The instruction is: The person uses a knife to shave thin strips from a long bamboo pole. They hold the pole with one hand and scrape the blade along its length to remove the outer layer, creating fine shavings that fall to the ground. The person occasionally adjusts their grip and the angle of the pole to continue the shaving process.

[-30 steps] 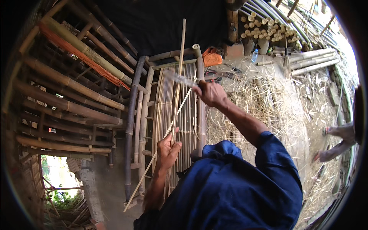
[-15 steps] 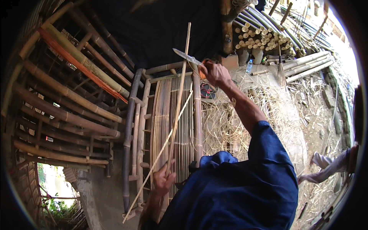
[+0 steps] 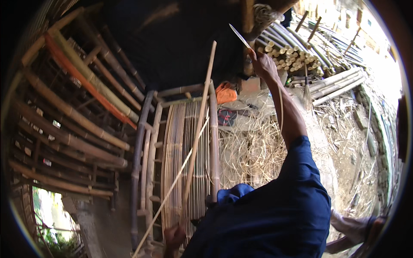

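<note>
My right hand grips a knife, raised at arm's length with its blade pointing up and to the left. A thin pale shaving hangs along the right forearm. At the lower edge, my left hand is closed round the lower end of a long bamboo strip, which slants up and away over a bamboo bench. The knife is apart from the strip. Another, thinner pale strip lies slantwise beneath it, across the slatted seat of the bench.
Bamboo rails stand at the left. Shavings cover the floor to the right, near an orange bag and dark sandals. Stacked bamboo poles and a broom are farther back. Another person's arm shows at the lower right.
My right hand has swung the knife up and away to the right, off the strip. My left hand has drawn back toward me with the strip.
</note>
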A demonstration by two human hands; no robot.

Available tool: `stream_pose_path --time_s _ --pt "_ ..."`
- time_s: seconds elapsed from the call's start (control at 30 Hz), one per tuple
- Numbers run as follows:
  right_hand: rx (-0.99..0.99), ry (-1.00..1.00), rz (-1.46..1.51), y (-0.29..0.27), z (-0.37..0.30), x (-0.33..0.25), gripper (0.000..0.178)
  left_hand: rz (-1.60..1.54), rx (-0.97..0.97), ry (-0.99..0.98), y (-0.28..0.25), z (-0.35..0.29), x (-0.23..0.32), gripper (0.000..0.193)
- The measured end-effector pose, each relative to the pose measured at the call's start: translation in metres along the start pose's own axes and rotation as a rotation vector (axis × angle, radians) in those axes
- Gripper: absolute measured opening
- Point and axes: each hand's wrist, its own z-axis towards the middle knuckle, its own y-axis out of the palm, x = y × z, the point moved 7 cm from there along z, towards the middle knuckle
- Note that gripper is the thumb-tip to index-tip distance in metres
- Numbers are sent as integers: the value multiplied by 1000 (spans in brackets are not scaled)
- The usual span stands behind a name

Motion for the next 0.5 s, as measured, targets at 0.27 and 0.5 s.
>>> stream_pose_path --time_s 0.27,0.5 --pt "-622 -417 80 102 -260 -79 64 -288 -3 156 33 212 90 73" --pt "-494 -585 361 94 -337 -96 56 -428 152 144 35 238 99 74"
